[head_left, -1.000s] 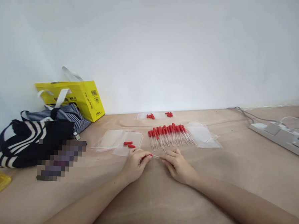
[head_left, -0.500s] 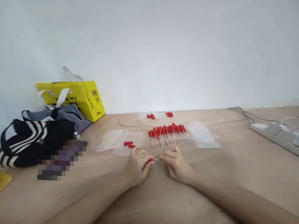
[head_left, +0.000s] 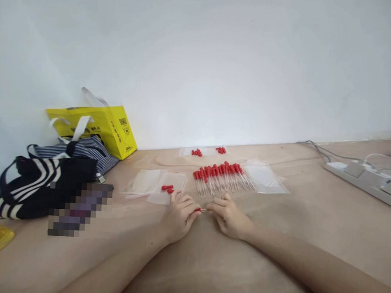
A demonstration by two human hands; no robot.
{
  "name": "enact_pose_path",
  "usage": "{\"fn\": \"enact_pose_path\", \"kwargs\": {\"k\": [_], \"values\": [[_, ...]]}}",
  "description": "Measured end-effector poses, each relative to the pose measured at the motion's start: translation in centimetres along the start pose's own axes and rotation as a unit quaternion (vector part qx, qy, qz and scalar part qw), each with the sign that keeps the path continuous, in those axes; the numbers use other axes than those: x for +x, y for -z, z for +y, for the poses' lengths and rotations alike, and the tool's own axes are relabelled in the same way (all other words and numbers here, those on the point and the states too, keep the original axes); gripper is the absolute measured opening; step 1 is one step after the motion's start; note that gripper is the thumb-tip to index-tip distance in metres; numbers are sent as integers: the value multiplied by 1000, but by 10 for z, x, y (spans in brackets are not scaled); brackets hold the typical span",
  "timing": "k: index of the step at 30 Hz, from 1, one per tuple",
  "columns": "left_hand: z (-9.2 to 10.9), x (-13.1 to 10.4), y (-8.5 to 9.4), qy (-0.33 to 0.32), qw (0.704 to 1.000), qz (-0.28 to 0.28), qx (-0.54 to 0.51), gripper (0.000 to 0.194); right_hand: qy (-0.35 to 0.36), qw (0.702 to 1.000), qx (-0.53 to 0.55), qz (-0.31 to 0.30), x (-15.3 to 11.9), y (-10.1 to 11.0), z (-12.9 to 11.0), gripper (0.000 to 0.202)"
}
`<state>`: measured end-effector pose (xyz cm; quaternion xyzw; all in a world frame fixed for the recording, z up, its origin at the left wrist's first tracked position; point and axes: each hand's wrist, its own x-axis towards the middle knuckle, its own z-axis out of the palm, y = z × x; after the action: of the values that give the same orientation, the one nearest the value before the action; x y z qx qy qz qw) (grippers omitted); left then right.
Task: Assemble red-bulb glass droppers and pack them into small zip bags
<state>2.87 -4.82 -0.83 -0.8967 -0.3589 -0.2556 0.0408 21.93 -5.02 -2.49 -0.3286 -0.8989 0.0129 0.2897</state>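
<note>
Left hand (head_left: pixel 180 216): pinching red rubbery bulb (head_left: pixel 197 210)
Right hand (head_left: pixel 228 217): pinching thin clear tube (head_left: pixel 203 210)
Capped: red-topped clear pipettes (head_left: pixel 221 169)
Unfitted: two oblong red bulbs (head_left: pixel 167 188)

Red bulb (head_left: pixel 198 210), clear tube (head_left: pixel 203 210) at its end, both sideways

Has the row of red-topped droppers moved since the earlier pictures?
No. Judged against the wall and the clear bags, the row of red-topped droppers shows no visible shift.
</note>
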Motion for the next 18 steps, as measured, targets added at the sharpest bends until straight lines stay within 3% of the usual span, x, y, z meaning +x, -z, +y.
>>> {"fn": "enact_pose_path", "kwargs": {"k": [5,9,10,14,18], "values": [[-16,5,15,36,999,1,40,21,-83,995,-48,-2,16,7,3,18],[-52,2,25,162,980,36,105,27,-280,960,-2,26,47,8,21,18],[-61,0,26,190,974,34,120,25,-302,953,-8,29,55,6,26,19],[-88,-8,26,237,961,18,140,22,-365,930,-34,37,81,-6,39,18],[-95,-11,24,230,966,-20,118,22,-403,913,-54,29,91,-16,38,19]]}}
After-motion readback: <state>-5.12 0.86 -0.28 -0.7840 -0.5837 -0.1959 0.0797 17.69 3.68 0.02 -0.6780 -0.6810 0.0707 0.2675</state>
